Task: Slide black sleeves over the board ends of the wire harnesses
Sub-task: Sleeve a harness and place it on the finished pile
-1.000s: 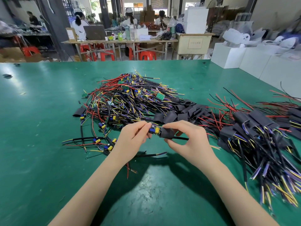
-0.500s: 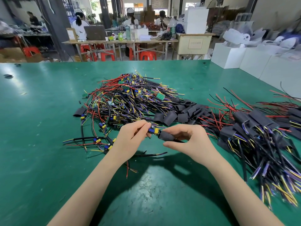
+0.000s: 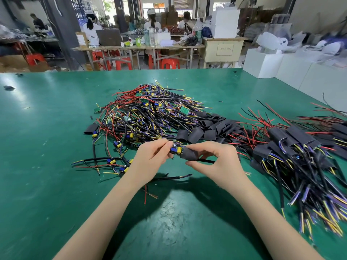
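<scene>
We see the green table (image 3: 47,147), unsleeved harness pile (image 3: 142,117) at ctr. Frame ctr: left hand (image 3: 150,160) pinches the board end (image 3: 176,150), right hand (image 3: 216,162) pinches the black sleeve (image 3: 188,154), partly over it.

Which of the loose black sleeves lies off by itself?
The black sleeve at the left edge of the unsleeved wire pile; the others cluster right of it.

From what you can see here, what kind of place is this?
Most likely a small electronics assembly workshop. A green table holds a heap of wire harnesses and loose black sleeves; the left hand and right hand are sleeving one, and other workers sit at benches behind.
</scene>
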A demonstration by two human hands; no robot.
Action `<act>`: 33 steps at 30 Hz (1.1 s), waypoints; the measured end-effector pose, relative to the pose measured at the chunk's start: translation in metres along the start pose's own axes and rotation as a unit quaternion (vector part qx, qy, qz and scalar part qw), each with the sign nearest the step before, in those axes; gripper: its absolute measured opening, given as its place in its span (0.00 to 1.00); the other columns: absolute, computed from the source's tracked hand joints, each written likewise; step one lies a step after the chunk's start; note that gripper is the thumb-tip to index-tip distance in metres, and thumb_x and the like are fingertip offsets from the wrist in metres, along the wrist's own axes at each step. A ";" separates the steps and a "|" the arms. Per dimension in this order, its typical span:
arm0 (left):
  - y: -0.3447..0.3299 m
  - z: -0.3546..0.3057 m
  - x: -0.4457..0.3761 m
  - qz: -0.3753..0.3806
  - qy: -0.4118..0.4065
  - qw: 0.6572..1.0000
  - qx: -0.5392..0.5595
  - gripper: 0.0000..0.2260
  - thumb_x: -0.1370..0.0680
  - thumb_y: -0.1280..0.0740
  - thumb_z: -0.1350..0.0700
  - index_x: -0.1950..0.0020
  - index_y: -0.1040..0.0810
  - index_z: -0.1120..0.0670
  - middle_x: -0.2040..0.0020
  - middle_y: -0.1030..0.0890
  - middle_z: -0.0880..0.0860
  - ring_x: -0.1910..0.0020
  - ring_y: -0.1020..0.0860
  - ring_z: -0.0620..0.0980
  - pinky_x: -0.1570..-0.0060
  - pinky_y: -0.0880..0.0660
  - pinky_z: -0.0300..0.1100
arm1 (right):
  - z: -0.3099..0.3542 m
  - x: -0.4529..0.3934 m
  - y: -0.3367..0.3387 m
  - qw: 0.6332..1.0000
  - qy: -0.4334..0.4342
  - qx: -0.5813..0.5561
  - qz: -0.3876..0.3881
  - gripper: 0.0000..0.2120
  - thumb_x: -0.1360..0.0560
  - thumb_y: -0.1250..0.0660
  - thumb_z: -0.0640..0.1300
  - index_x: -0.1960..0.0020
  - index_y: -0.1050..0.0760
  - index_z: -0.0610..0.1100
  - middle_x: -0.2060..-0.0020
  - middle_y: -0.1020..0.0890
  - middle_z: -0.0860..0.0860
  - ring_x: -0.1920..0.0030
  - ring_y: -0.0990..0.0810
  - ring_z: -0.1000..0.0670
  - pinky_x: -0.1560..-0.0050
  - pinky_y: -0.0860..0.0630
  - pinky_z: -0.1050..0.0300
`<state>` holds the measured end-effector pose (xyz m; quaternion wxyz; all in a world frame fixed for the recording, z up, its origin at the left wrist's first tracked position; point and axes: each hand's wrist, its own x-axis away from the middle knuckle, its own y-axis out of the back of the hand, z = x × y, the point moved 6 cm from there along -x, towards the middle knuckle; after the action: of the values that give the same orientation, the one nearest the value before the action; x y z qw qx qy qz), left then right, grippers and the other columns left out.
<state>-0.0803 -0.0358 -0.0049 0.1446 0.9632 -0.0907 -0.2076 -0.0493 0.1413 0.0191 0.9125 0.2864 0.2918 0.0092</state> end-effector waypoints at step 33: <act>-0.004 -0.019 0.006 0.054 -0.038 0.986 -0.152 0.16 0.18 0.38 0.58 0.66 0.24 0.56 0.74 0.34 0.46 0.74 0.37 0.42 0.70 0.40 0.35 | -0.004 0.002 -0.009 0.999 -0.047 0.019 0.021 0.15 0.39 0.20 0.40 0.53 0.15 0.49 0.65 0.16 0.58 0.63 0.18 0.60 0.57 0.24 0.70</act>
<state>-0.0660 -0.0290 0.0082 0.2965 0.9152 -0.1158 -0.2473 -0.0510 0.1362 0.0105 0.9193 0.3094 0.2428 0.0092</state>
